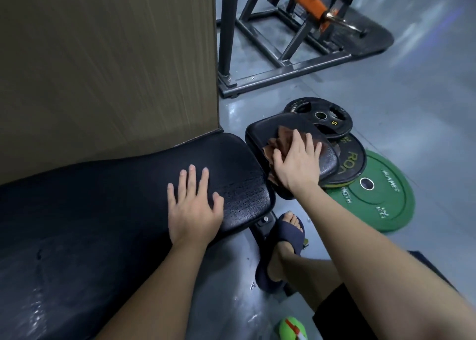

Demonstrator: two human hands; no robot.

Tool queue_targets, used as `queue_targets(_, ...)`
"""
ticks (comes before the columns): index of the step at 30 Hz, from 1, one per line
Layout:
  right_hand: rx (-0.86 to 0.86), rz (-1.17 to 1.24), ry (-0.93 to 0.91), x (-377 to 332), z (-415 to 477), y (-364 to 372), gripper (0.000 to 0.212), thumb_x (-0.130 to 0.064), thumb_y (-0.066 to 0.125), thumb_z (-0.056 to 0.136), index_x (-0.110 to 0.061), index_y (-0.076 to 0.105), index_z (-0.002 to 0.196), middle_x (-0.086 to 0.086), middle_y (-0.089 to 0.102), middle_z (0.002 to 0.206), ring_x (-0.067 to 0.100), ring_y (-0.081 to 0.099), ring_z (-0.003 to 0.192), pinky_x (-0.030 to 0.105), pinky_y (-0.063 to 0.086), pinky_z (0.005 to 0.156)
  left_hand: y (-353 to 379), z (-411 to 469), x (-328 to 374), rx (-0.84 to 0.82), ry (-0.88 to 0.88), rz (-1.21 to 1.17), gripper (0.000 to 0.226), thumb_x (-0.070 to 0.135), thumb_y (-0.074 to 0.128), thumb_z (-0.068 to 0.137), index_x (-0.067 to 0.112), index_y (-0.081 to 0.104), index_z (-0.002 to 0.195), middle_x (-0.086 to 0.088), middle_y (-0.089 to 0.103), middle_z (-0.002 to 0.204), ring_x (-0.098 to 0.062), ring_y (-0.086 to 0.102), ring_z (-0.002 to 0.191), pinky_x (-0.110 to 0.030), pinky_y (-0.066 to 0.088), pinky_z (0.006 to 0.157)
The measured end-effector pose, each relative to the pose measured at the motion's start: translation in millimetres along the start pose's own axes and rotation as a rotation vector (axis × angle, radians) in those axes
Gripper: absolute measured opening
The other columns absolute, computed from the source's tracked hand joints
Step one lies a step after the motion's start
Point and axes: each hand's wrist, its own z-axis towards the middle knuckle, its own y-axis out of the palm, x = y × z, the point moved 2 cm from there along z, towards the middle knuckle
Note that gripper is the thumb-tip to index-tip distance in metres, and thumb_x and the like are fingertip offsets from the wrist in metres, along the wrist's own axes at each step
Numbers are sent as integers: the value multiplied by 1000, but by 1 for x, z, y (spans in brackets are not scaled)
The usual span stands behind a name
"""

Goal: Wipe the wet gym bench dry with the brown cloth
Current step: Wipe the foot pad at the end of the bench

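The black gym bench has a long back pad point(103, 205) running from lower left to centre and a small seat pad point(268, 131) beyond it. My left hand point(193, 208) lies flat on the back pad near its end, fingers spread, holding nothing. The brown cloth point(283, 136) is bunched on the seat pad, and my right hand point(298, 162) presses down on it with the palm. Cracked, glossy patches show on the end of the back pad and on the seat pad's right edge. Water droplets glint at the bench's lower left.
A brown wall panel point(108, 64) stands right behind the bench. Black weight plates point(324, 118) and a green plate point(376, 193) lie on the grey floor to the right. A dark metal machine frame point(278, 56) stands behind. My sandalled foot point(283, 249) is under the bench end; a green object point(292, 326) lies below.
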Motion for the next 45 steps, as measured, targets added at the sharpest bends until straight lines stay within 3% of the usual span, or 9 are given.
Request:
queue_targets(3,-24,-68,-70,-16,-7,11,69,-49,44,98,-8,36,153,13,32,165,35,14,157,54,4,128,2,2,-3,-50,11,35,70,54,22,97,28,25,162,-3,18,171,-22,11,158,-51,8,127)
queue_targets(9,-108,-82,-289,-31,39,15,64,-54,44,99,-16,42,151,6,34,165,33,18,156,52,8,128,3,2,-2,-11,15,64,69,57,25,99,26,29,161,-6,24,169,-24,17,157,-53,14,125)
queue_targets(12,-46,-100,-363,-44,68,21,59,-56,46,96,-17,52,139,6,49,153,33,33,146,51,18,124,3,3,-2,-42,21,90,71,58,20,99,27,20,163,-5,17,171,-23,11,158,-52,11,126)
queue_targets(16,-98,-266,-355,-75,106,27,52,-59,40,92,-20,63,118,6,65,125,35,51,121,48,35,109,6,5,-2,-100,38,128,72,59,13,99,28,6,164,-5,4,173,-23,0,159,-53,5,127)
queue_targets(20,-251,-426,-404,-97,132,32,56,-62,37,92,-22,65,121,10,68,124,36,53,119,45,38,95,6,8,-1,-111,40,148,73,59,14,98,28,6,164,-6,4,172,-25,0,159,-56,6,126)
queue_targets(25,-329,-409,-389,-79,156,19,81,-92,30,82,-30,69,117,13,70,114,34,63,110,37,43,79,7,11,-2,-116,38,128,73,59,14,98,29,4,164,-5,1,173,-23,-3,159,-55,4,127)
queue_targets(31,-205,-303,-303,-24,161,-1,87,-93,23,83,-32,64,131,11,64,132,38,47,127,50,42,104,7,12,-1,-124,35,130,74,59,16,98,27,10,164,-7,6,172,-25,2,159,-57,7,126)
queue_targets(35,-170,-338,-244,-40,148,6,92,-93,17,83,-30,65,132,9,63,135,37,46,128,50,37,104,5,12,0,-130,41,118,73,58,17,98,26,12,164,-8,7,172,-26,2,159,-57,8,126)
queue_targets(45,-194,-301,-480,-70,131,19,92,-98,16,76,-29,70,105,1,68,106,32,52,110,44,38,91,4,12,0,-128,38,126,73,59,16,98,28,8,164,-5,4,173,-23,-1,159,-55,5,127)
